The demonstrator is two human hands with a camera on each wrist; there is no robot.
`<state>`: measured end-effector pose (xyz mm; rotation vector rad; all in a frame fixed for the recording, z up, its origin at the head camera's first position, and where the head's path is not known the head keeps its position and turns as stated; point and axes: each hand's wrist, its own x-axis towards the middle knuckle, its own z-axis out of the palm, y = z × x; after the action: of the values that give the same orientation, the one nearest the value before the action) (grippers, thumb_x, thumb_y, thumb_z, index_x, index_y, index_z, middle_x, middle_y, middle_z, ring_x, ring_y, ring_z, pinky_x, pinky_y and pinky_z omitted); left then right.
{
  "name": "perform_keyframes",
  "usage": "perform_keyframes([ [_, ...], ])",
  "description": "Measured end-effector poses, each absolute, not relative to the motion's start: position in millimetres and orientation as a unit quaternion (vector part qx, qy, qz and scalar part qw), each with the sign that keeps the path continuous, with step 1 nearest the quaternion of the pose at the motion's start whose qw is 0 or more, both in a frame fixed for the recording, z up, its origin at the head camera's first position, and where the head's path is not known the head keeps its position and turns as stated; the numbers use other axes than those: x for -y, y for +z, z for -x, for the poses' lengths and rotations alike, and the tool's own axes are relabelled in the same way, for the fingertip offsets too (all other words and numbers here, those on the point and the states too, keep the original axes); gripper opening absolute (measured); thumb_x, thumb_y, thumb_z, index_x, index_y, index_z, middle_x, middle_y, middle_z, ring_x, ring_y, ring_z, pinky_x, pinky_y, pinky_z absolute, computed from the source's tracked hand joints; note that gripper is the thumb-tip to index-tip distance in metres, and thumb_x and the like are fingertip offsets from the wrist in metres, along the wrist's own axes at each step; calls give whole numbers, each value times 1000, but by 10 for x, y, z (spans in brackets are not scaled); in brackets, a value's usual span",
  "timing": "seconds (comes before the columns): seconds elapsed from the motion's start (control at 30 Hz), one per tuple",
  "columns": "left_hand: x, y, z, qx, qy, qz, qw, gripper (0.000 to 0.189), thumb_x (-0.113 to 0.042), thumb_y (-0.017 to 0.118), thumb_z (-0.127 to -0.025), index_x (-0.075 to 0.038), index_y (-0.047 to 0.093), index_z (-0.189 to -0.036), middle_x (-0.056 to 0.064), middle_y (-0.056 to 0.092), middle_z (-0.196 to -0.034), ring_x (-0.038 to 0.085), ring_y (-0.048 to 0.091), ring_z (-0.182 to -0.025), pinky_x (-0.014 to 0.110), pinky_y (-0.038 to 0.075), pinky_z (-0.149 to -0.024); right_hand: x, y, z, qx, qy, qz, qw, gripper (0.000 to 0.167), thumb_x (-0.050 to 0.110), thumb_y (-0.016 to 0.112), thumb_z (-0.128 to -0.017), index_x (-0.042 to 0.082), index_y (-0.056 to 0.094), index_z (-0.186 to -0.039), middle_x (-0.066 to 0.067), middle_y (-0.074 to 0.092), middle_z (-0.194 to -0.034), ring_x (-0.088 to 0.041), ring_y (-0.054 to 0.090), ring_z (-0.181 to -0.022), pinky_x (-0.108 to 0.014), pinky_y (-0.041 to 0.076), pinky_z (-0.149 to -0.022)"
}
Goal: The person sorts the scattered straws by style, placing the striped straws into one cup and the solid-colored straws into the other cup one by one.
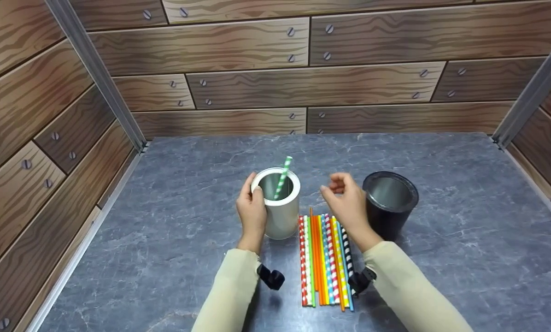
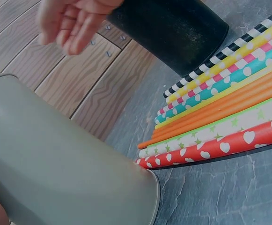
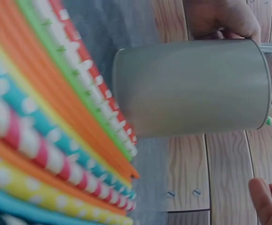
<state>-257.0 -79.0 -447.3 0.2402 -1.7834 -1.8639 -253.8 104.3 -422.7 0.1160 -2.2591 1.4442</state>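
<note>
My left hand (image 1: pixel 251 213) grips the light grey cylindrical cup (image 1: pixel 282 222) near its rim, thumb over the near edge and fingers around the left side. One green-and-white striped straw (image 1: pixel 283 177) leans inside the cup and sticks up past the rim. To the right, my right hand (image 1: pixel 350 205) hovers over the far end of a row of colourful straws (image 1: pixel 324 263), its fingers relaxed and nothing between them. In the left wrist view, the palm of this hand shows bare. Beside it stands a black cylindrical cup (image 1: pixel 388 221), partly hidden by the hand and wrist.
The straws lie side by side on the grey marbled table (image 1: pixel 183 193), with striped, dotted, heart and plain orange patterns. Wood-patterned walls (image 1: pixel 238 50) enclose the back and sides. A black wrist camera (image 1: pixel 272 277) sits on the left sleeve.
</note>
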Motion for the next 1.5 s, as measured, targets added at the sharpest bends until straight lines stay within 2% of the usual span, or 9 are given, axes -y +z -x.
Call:
perform_keyframes([
  [0.2,785,-4478,2568,667,-689,-99,266,41,-3,44,-87,-3,55,-127,13,55,-129,24,50,-121,36,43,-100,-1150,-4407,2408,859,481,-37,172,28,10,70,-76,-2,61,-100,-13,63,-82,-23,60,-76,-31,50,-71],
  [0.57,813,-4480,2584,657,-698,-91,269,41,-1,44,-87,0,54,-127,15,55,-130,24,50,-121,37,41,-101,-1316,-4634,2206,921,382,-20,72,37,19,68,-77,-3,62,-106,-14,65,-88,-25,61,-79,-41,50,-74],
  [0.67,822,-4469,2593,655,-700,-89,270,41,-2,45,-87,0,54,-127,15,54,-130,24,50,-121,37,41,-101,-1332,-4674,2172,936,345,-29,60,39,20,68,-78,-4,61,-108,-15,64,-88,-29,60,-80,-44,49,-74],
  [0.9,821,-4464,2599,655,-699,-83,275,41,-1,44,-87,2,54,-127,16,55,-129,24,51,-120,37,42,-100,-1350,-4726,2125,962,268,-44,34,45,20,67,-79,-10,57,-110,-29,62,-97,-44,59,-89,-52,48,-76],
  [1.13,825,-4483,2598,659,-689,-73,292,41,0,43,-86,3,55,-125,18,57,-125,25,53,-117,37,44,-98,-1351,-4781,2158,960,269,-52,51,28,13,67,-75,-6,61,-94,-26,62,-85,-43,60,-79,-53,48,-69],
  [1.23,824,-4489,2602,660,-689,-75,290,41,0,43,-86,3,55,-125,18,57,-126,25,53,-118,37,44,-98,-1348,-4811,2185,959,274,-55,52,27,11,67,-73,-5,61,-94,-23,63,-82,-41,60,-78,-52,48,-68],
  [1.43,809,-4500,2599,662,-690,-86,278,41,-2,44,-87,0,55,-126,16,56,-128,24,52,-119,37,43,-99,-1343,-4849,2230,954,295,-40,40,26,9,64,-70,-3,63,-93,-7,54,-63,-29,55,-64,-41,46,-60],
  [1.5,805,-4504,2595,662,-691,-88,276,41,-2,44,-87,-1,55,-127,15,56,-128,24,52,-120,37,43,-99,-1346,-4857,2237,952,302,-37,38,27,8,64,-69,-4,64,-94,-5,54,-63,-27,54,-64,-40,46,-61],
])
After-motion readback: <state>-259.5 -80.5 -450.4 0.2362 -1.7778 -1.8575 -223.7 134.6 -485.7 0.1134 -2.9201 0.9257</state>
